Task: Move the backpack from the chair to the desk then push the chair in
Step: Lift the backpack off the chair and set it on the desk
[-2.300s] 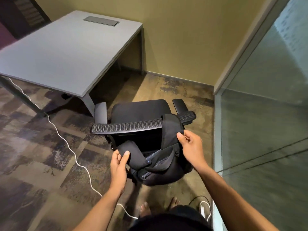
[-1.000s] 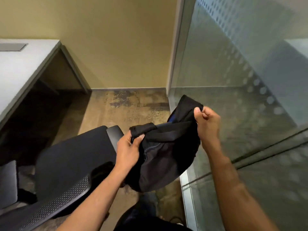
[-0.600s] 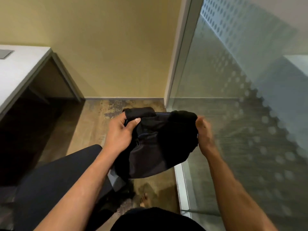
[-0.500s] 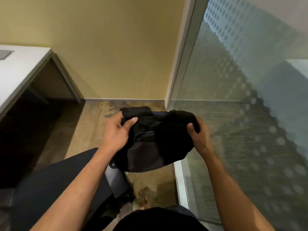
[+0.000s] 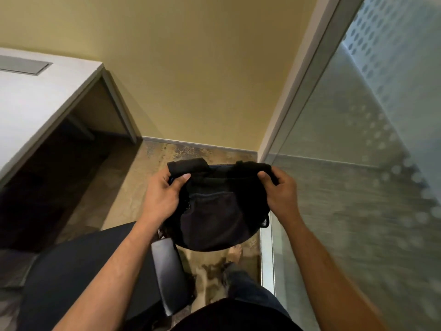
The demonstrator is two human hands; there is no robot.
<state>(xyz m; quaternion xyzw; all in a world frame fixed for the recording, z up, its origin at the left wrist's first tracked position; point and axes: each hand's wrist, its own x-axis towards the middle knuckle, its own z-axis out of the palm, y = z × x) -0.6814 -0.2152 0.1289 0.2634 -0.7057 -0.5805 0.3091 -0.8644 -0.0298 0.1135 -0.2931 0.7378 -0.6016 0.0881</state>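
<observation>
A black backpack point(image 5: 214, 211) hangs in the air in front of me, above the floor and to the right of the chair. My left hand point(image 5: 162, 197) grips its top left corner and my right hand point(image 5: 281, 194) grips its top right corner. The black office chair point(image 5: 78, 271) is at the lower left, its seat bare and its right armrest point(image 5: 170, 271) just below the bag. The pale grey desk point(image 5: 31, 101) stands at the upper left, apart from the bag.
A frosted glass partition point(image 5: 358, 187) with a metal frame runs close along my right side. A yellow wall point(image 5: 191, 68) closes the corner ahead. Patterned carpet point(image 5: 126, 187) lies between desk and partition. My bare foot point(image 5: 235, 252) shows under the bag.
The backpack came off the chair back and was lifted up in both hands. My right hand shifted its hold to the bag's top right corner. The view turned right, then slightly back left.
</observation>
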